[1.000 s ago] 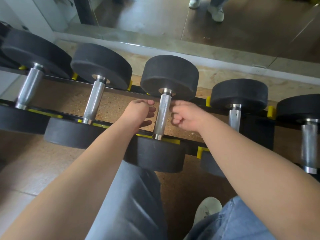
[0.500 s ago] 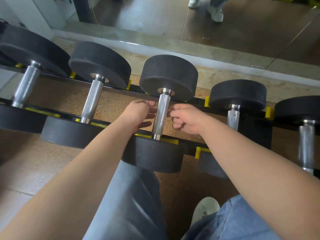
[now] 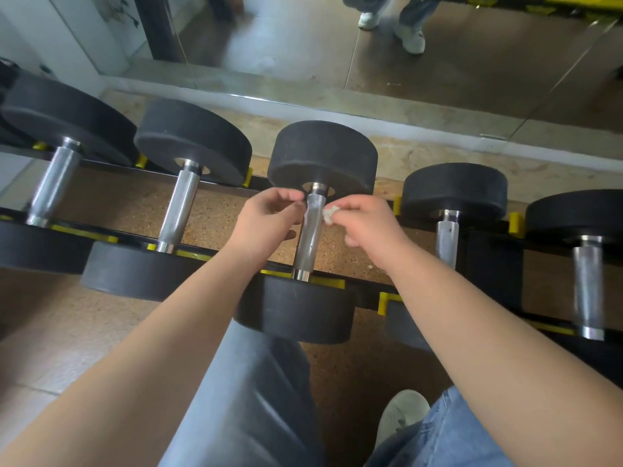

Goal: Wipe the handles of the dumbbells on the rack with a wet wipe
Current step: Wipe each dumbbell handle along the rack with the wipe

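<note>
Several black dumbbells with steel handles lie across a black and yellow rack (image 3: 323, 283). The middle dumbbell's handle (image 3: 308, 241) runs between my two hands. My right hand (image 3: 364, 224) pinches a small crumpled white wet wipe (image 3: 329, 213) against the upper right side of that handle. My left hand (image 3: 269, 219) is on the handle's left, fingertips pinched together near its top end; whether they hold part of the wipe is hidden. Other handles sit to the left (image 3: 178, 207) and right (image 3: 446, 239).
A wall mirror (image 3: 438, 55) stands behind the rack, above a low ledge, reflecting a person's legs and white shoes. My grey and blue trouser legs and a white shoe (image 3: 401, 416) are below the rack. Brown speckled floor shows between the rails.
Both hands slid up the middle handle toward its far end. The white wipe now shows in my right fingers against the handle.
</note>
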`<state>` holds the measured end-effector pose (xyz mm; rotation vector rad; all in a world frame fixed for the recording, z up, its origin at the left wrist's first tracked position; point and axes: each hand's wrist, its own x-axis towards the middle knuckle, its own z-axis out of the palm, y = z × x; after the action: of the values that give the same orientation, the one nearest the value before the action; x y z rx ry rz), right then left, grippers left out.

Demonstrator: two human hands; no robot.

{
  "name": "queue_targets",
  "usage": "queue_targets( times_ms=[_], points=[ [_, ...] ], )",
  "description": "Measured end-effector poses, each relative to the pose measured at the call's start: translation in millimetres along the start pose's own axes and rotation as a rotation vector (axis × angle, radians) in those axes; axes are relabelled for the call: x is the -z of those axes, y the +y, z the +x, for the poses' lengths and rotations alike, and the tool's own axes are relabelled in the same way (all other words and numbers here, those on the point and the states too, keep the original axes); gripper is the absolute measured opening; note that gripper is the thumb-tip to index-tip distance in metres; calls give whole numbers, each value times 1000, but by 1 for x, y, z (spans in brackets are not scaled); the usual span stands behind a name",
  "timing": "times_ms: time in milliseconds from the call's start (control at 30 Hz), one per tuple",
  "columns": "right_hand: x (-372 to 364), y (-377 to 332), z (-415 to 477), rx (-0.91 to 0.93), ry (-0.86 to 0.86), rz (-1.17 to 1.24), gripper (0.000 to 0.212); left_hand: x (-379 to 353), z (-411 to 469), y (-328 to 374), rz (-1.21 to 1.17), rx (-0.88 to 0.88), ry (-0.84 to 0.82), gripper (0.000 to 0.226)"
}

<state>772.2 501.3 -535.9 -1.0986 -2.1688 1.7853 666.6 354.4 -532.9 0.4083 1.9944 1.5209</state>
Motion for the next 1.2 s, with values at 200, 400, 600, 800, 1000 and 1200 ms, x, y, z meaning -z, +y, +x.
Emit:
queue_targets(
  times_ms=[200, 400, 600, 800, 1000, 1200],
  points=[
    [-15, -2, -10, 176, 48, 3, 12, 0, -3, 0, 132, -202, -99, 20],
    [-18, 1, -6, 105, 164, -28, 10, -2, 11, 2, 232, -167, 86, 14],
    [-20, 9, -7, 31, 87, -40, 12, 8, 2, 13, 301, 70, -50, 10],
    [-20, 6, -9, 18, 26, -56, 19, 15, -9, 12, 463, 102, -163, 13],
    [-19, 2, -12, 12, 64, -95, 18, 0, 17, 16, 251, 12, -65, 8],
    [-23, 4, -12, 10, 57, -110, 13, 35, -10, -2, 589, 86, -391, 11]
  ],
)
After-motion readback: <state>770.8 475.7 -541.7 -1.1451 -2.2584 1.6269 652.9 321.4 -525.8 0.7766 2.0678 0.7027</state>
